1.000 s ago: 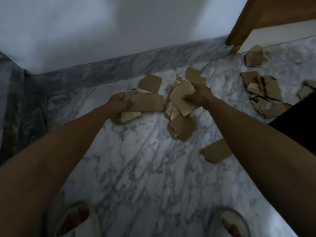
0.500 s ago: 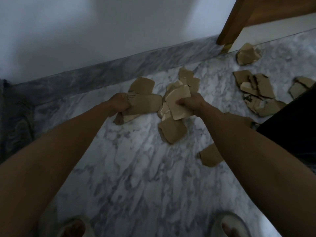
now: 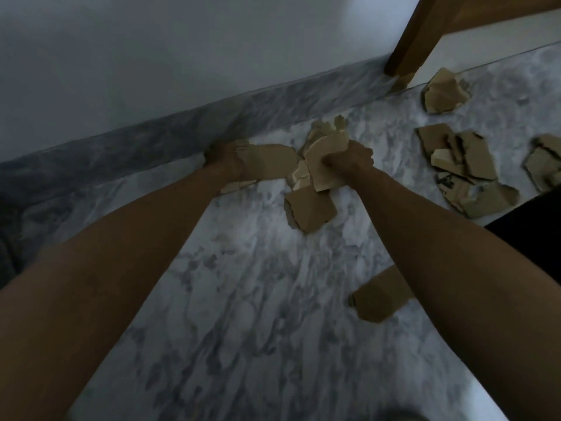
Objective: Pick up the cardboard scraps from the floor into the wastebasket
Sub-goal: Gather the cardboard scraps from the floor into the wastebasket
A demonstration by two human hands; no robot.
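Torn brown cardboard scraps lie on the marble floor (image 3: 243, 299). My left hand (image 3: 226, 161) grips a flat brown scrap (image 3: 270, 161) close to the baseboard. To its right, my right hand (image 3: 349, 159) grips a bunch of paler scraps (image 3: 324, 159), with one larger piece (image 3: 309, 211) hanging or lying just below it. A single scrap (image 3: 379, 299) lies partly under my right forearm. More scraps (image 3: 464, 165) are spread at the right, and one crumpled piece (image 3: 443, 92) sits by the wooden leg. No wastebasket is in view.
A white wall with a grey marble baseboard (image 3: 151, 132) runs across the back. A wooden furniture leg (image 3: 406, 56) stands at the upper right. A dark object (image 3: 534, 226) fills the right edge. A pale rounded shape (image 3: 425, 416) shows at the bottom.
Both hands have kept hold of their scraps and drawn them slightly together. The view has shifted, so the separate scrap behind my left hand and my footwear are mostly out of sight.
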